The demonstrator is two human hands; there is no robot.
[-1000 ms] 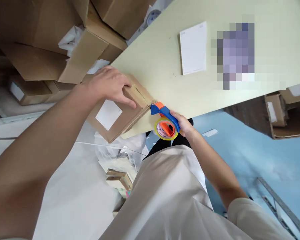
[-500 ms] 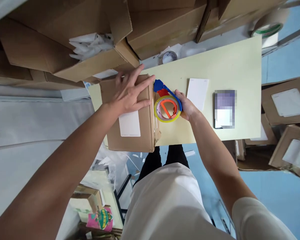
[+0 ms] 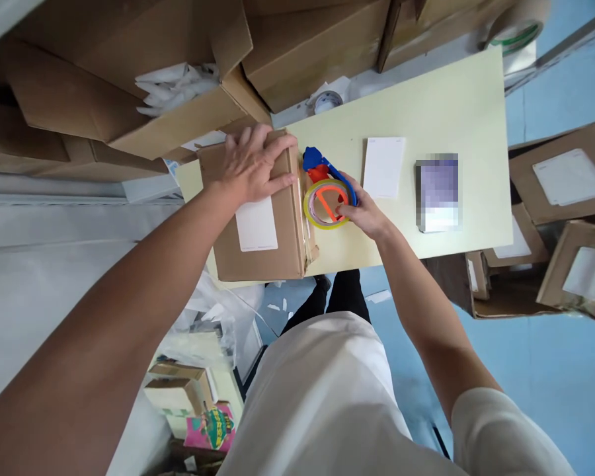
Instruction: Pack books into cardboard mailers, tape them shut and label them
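A closed cardboard box point(image 3: 258, 264) with a white label point(image 3: 256, 226) on its top sits at the left end of the pale table. My left hand point(image 3: 252, 162) rests on the box's top near its far right corner, thumb and fingers spread. Just right of the box, my right hand point(image 3: 359, 205) grips a blue and orange tape dispenser point(image 3: 333, 182) loaded with a yellow-edged roll. Its blue head is close to the box's right side; I cannot tell whether it touches. The ends of some right-hand fingers show inside the roll.
On the table point(image 3: 451, 106) lie a white card point(image 3: 384, 167) and a blurred-out phone-like object point(image 3: 437, 192). Large cartons point(image 3: 317, 53) line the back, with a tape roll point(image 3: 328, 102) before them. More labelled boxes point(image 3: 572, 178) stand at the right.
The fingers of my right hand have come round into the dispenser's opening. My left hand has shifted slightly toward the box's far edge, its fingers more bent. The whole view has shifted a little.
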